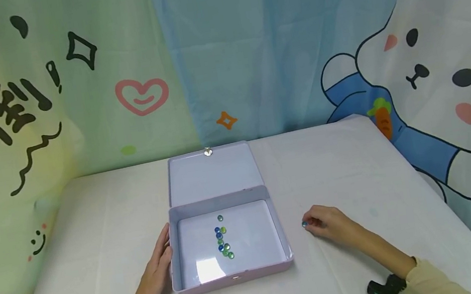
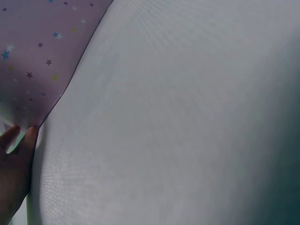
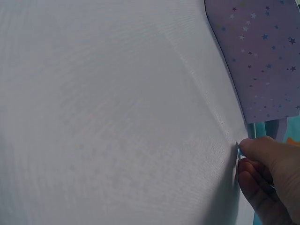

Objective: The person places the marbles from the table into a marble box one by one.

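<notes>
**Both hands low on the desk, one bead pinched beside the open tin**

Nearest the camera, two forearms reach up from the bottom edge onto the white-covered desk (image 1: 348,165). On the left side, the left hand (image 1: 159,267) lies with straight, relaxed fingers flat against the outer left wall of the tin box (image 1: 179,257), holding nothing; the left wrist view shows fingertips touching the star-printed wall. Pressing lightly there should keep the shallow box from sliding.

In the middle, the box stands open, its lid (image 1: 212,173) laid back flat toward the curtain with a small clasp at the far edge. A line of blue and green glass beads (image 1: 223,243) lies on the box floor, most touching one another, one a little apart at the far end.

To the right, well clear of the box, the right hand (image 1: 327,225) rests on the desk with fingertips curled round a single blue-green bead (image 1: 304,224). A firm pinch seems wise, since a smooth bead could slip and roll on the cloth. Only the low right wall of the box stands between that bead and the others. A dark strap (image 1: 386,288) sits at the right wrist. Behind hangs a cartoon curtain (image 1: 433,61).
</notes>
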### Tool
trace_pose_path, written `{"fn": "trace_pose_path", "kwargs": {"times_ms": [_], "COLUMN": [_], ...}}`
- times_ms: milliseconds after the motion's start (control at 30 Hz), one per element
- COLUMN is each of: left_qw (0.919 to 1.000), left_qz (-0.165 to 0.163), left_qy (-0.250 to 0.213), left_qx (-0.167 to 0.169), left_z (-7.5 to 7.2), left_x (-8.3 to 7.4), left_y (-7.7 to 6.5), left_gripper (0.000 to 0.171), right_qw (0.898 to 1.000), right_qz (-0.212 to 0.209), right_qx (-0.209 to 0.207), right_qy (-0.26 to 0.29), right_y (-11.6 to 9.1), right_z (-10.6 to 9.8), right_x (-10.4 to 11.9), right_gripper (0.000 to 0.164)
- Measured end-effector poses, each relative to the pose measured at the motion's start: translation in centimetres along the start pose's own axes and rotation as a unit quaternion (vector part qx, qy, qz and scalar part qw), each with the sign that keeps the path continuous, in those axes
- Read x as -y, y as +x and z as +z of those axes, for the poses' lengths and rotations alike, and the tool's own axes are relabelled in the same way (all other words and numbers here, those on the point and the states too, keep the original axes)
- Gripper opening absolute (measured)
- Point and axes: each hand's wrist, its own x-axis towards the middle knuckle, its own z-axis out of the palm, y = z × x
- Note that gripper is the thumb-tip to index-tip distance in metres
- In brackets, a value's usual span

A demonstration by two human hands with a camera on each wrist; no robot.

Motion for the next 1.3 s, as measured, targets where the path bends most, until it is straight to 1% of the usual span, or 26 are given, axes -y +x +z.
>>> {"fn": "trace_pose_path", "kwargs": {"times_ms": [133,200,433,600,867,1067,1200,1300], "left_qw": [1.0000,1.0000,1.0000,1.0000,1.0000,1.0000,1.0000,1.0000], "left_qz": [0.001,0.002,0.000,0.005,0.006,0.006,0.002,0.002], "left_qy": [-0.001,-0.002,0.004,0.001,-0.003,-0.003,-0.002,-0.002], "left_qx": [0.000,0.001,-0.001,0.000,0.002,0.002,0.002,0.002], "left_z": [-0.01,-0.02,-0.01,-0.07,-0.09,-0.07,-0.04,-0.06], "left_x": [-0.02,-0.04,-0.09,-0.27,-0.36,-0.25,-0.25,-0.31], "left_y": [-0.02,-0.02,-0.01,-0.11,-0.10,-0.08,-0.07,-0.07], "left_gripper": [0.053,0.053,0.053,0.053,0.054,0.053,0.053,0.053], "right_qw": [1.000,1.000,1.000,1.000,1.000,0.999,0.999,1.000], "right_qz": [-0.010,-0.012,-0.008,-0.007,0.008,0.005,-0.002,-0.002], "right_qx": [0.016,0.019,0.002,0.006,0.018,0.020,0.020,0.010], "right_qy": [-0.002,-0.004,-0.015,-0.020,-0.024,-0.033,-0.028,-0.005], "right_y": [0.03,0.03,0.12,0.19,0.25,0.30,0.43,0.66], "right_z": [0.00,0.03,0.15,0.11,0.19,0.21,-0.02,-0.44], "right_x": [-0.10,-0.09,0.19,0.31,0.32,0.28,0.31,0.38], "right_gripper": [0.010,0.010,0.018,0.017,0.015,0.014,0.015,0.016]}}
